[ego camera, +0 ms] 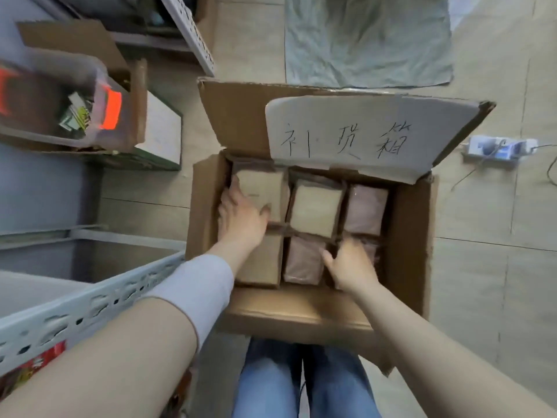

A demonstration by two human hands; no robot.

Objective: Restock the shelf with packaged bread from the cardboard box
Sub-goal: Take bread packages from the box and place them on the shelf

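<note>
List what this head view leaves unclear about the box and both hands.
Head view:
- near-right bread pack: mostly covered by the right hand.
- Grip of the left hand on the far-left bread pack: fingertips hidden beside it.
- Lower layers in the cardboard box: hidden by top packs.
- shelf: cut off by left edge.
- Pack labels: blurred.

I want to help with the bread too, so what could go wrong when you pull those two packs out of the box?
The left hand grips the far-left pack and the right hand the near-right pack. The packs sit tightly together, so tugging might squash the soft bread. The box flap leans over the back row and could snag a rising pack. The shelf rail is close by and easy to bump while lifting.
</note>
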